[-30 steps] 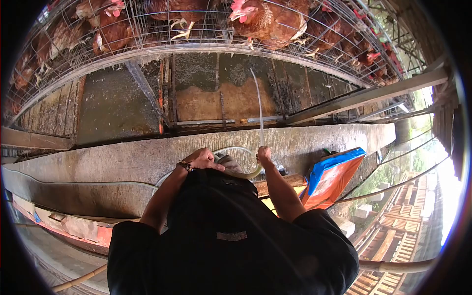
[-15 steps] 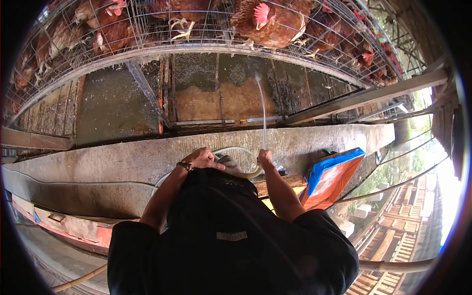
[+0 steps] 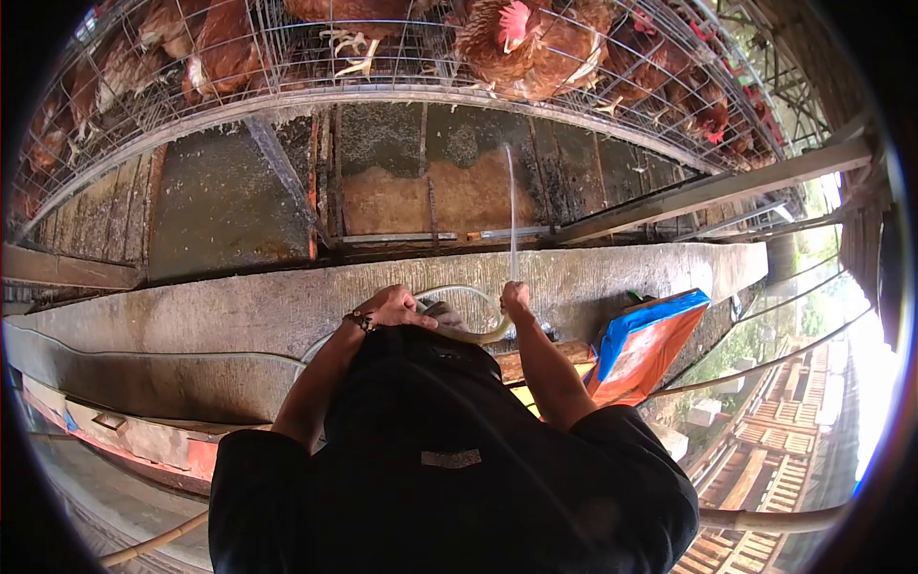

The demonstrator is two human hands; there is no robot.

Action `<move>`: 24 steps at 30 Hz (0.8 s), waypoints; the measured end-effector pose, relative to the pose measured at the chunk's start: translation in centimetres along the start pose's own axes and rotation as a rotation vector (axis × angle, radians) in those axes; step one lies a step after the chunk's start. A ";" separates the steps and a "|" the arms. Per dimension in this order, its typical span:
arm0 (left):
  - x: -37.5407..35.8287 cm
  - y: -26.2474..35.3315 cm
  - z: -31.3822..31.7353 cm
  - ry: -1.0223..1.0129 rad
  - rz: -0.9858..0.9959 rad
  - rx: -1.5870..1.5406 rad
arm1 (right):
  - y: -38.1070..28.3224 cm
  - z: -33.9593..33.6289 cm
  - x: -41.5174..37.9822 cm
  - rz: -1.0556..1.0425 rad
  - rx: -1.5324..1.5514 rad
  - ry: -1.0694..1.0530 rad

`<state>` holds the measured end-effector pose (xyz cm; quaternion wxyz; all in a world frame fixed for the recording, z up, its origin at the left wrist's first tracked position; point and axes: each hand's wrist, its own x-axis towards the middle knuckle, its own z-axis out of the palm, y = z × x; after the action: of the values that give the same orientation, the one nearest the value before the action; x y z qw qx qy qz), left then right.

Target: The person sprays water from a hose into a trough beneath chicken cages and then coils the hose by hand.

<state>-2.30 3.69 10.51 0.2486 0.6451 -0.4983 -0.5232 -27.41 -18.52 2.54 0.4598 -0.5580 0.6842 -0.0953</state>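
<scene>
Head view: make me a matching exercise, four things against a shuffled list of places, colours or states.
1. right hand
2. chickens
3. shirt
4. water stream

A. black
B. landing below the wire cage
C. at the spraying end of the hose
D. reddish brown, behind wire

Pairs: 1-C, 2-D, 3-A, 4-B

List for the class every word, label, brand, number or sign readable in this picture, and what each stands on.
None can be read.
Black shirt: the pale speckled patch shows no legible letters.
Black shirt, nearer the hands: faint marks, too small and dim to tell whether they are lettering.
Hose: no marking can be made out.
Blue-edged orange panel: no lettering can be made out.
</scene>
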 end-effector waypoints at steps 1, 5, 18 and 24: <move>0.0 0.0 0.0 0.002 -0.003 -0.001 | -0.1 0.1 0.1 0.021 -0.009 -0.007; -0.2 0.1 0.0 0.006 -0.014 -0.014 | -0.6 0.3 0.2 0.078 -0.016 -0.033; -0.2 0.1 0.2 0.032 0.008 -0.006 | -1.7 0.1 0.0 0.026 -0.033 -0.046; 0.0 0.1 -0.1 0.023 0.032 -0.012 | -1.3 0.2 0.4 0.198 -0.023 0.001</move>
<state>-2.28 3.63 10.63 0.2664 0.6417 -0.5026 -0.5145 -26.32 -19.28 3.06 0.4601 -0.4929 0.7373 -0.0417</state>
